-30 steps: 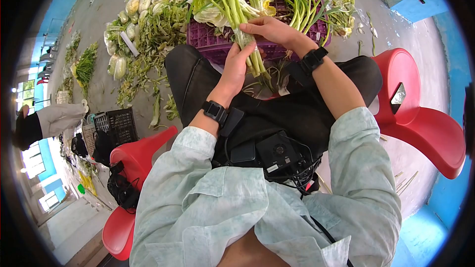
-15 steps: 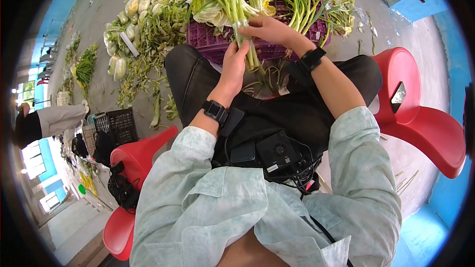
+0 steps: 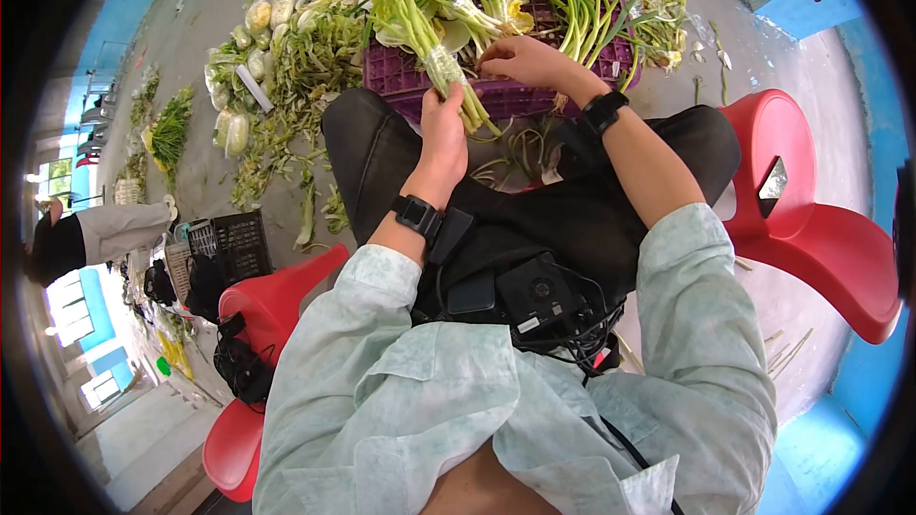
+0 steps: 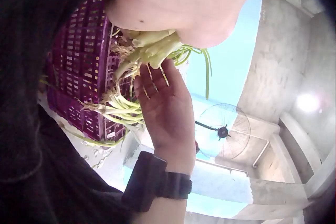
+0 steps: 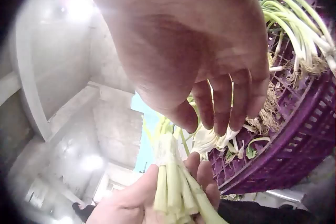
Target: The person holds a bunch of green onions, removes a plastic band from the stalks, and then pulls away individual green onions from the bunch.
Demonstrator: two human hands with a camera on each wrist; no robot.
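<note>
My left hand (image 3: 444,138) grips a bundle of thick pale-green stalks (image 3: 410,21) near its cut ends. Clear wrap (image 3: 442,65) goes round the bundle's lower middle, and the leafy end leans up to the left over the crate. Beside it, my right hand (image 3: 530,63) hovers above the crate's near side, apart from the bundle. Its fingers (image 5: 223,103) bend loosely downward with nothing between them in the right wrist view. In the left wrist view the cut stalk ends (image 4: 157,50) show below my left hand, in front of the right palm.
A purple crate (image 3: 393,84) in front of my knees bears rooted scallions (image 3: 580,33) and another wrapped bundle (image 3: 466,6). Leafy trimmings (image 3: 320,57) and wrapped cabbages (image 3: 231,132) lie on the floor to the left. Red chairs (image 3: 778,157) stand at both sides.
My right hand has come away from the wrapped part of the bundle and moved slightly right. The bundle, still in my left hand, has tipped to the left.
</note>
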